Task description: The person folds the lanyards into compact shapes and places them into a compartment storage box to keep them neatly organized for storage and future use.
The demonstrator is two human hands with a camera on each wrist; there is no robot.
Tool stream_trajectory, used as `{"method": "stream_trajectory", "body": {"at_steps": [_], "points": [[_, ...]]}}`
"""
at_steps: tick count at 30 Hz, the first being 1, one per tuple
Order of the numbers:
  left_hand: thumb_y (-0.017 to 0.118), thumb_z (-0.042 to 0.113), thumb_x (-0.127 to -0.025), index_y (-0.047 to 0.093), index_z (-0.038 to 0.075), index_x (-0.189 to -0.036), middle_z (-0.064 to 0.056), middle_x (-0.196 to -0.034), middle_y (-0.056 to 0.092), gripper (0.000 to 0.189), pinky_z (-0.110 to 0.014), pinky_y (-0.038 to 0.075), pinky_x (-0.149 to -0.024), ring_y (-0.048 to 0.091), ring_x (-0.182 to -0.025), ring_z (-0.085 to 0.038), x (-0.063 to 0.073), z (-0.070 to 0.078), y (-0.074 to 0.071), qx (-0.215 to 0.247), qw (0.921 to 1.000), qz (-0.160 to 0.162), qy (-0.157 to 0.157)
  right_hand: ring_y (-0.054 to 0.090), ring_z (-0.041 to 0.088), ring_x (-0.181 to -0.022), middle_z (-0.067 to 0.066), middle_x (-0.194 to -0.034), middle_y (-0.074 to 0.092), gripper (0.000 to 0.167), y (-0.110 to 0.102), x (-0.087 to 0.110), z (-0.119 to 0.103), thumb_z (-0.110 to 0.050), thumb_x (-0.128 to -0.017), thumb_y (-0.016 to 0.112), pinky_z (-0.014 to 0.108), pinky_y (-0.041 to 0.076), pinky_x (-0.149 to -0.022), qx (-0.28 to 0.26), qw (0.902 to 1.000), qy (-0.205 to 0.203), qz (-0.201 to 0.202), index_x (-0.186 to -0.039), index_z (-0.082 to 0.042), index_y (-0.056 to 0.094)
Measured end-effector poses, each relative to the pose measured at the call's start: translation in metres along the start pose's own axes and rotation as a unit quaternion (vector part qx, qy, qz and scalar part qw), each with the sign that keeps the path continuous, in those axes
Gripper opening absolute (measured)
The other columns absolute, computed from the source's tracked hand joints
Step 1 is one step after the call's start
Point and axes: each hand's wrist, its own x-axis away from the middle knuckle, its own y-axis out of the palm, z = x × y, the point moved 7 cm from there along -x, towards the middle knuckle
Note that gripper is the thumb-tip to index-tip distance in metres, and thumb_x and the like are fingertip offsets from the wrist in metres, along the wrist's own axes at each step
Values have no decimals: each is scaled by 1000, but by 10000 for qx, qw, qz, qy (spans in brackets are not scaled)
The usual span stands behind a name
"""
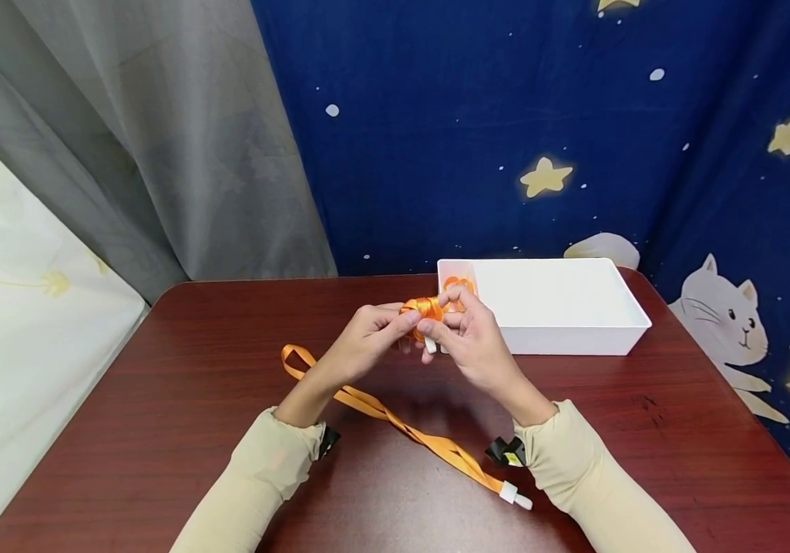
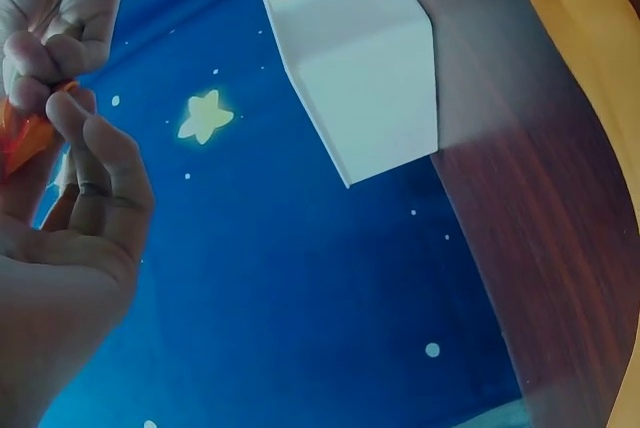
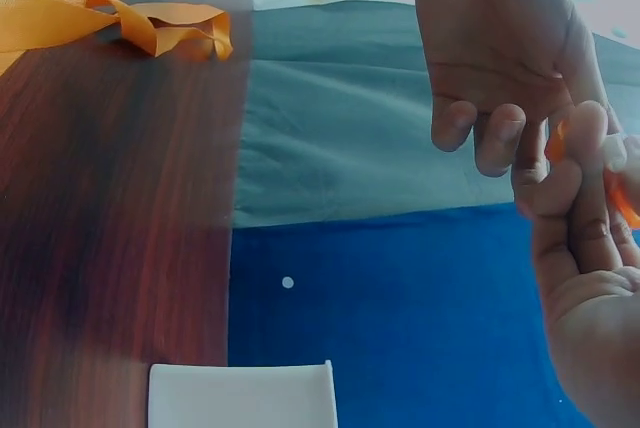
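Observation:
Above the table, both hands hold a coiled orange lanyard (image 1: 424,308) between them. My left hand (image 1: 370,336) pinches the coil's left side with thumb and fingers. On the other side my right hand (image 1: 473,338) grips it, index finger raised and bent, with a white clip (image 1: 430,345) poking out below. Only slivers of orange ribbon (image 2: 28,138) show between the fingers in the left wrist view. A second orange lanyard (image 1: 436,444) lies stretched and twisted diagonally under the forearms, its white plastic clip (image 1: 516,495) at the near right end.
Behind the right hand stands a long white box (image 1: 568,341) at the table's back edge. More orange ribbon (image 1: 460,283) sits in its left end, partly hidden by the fingers. The dark red-brown table (image 1: 215,369) meets curtains at the back.

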Motion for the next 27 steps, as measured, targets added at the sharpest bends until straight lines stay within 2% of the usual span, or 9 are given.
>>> {"method": "stream_trajectory", "body": {"at_steps": [5,9,14,19,23,27], "points": [[57,5,-100,72,-3,-80,-8,-78,61,26,-30,50,-63,55,-71,-25,-1,0,-1,41,9998,145,131,67,22,-60,27,-90,68,26,0,1,1,-6,-95,63,34,59,-64,-37,9999,-153,-31,-109,6,45],[64,1,-95,74,-2,-85,-8,-81,63,14,-28,49,-62,56,-74,-18,-1,0,-5,-8,9991,363,221,69,22,-63,29,-91,67,23,1,1,3,-5,-96,61,33,59,-66,53,9997,-218,-128,-112,7,48],[67,-1,-92,75,-4,-91,-10,-85,67,8,-26,51,-65,59,-77,-18,-1,-2,-8,88,9983,536,194,70,22,-68,34,-95,65,23,4,1,5,-3,-98,57,37,59,-72,-40,9990,-222,-376,-116,8,48],[70,3,-92,76,-1,-91,-9,-87,69,8,-25,51,-68,60,-78,-18,-1,-4,-11,-44,9973,727,74,71,21,-76,42,-101,60,25,7,2,5,1,-102,49,41,59,-77,-166,9974,-209,-671,-124,10,43],[70,4,-92,76,-1,-91,-8,-88,69,7,-31,52,-71,60,-80,-18,-2,-3,-12,-176,9967,776,131,71,23,-78,37,-102,64,27,5,1,5,4,-101,49,42,59,-76,-48,9983,-155,-557,-126,7,38],[70,2,-91,76,-2,-92,-9,-87,70,7,-32,50,-73,60,-80,-18,-3,-1,-11,-183,9969,721,241,71,29,-72,28,-94,70,47,1,0,4,3,-98,56,42,59,-74,285,9988,-132,-373,-141,-2,37]]}}
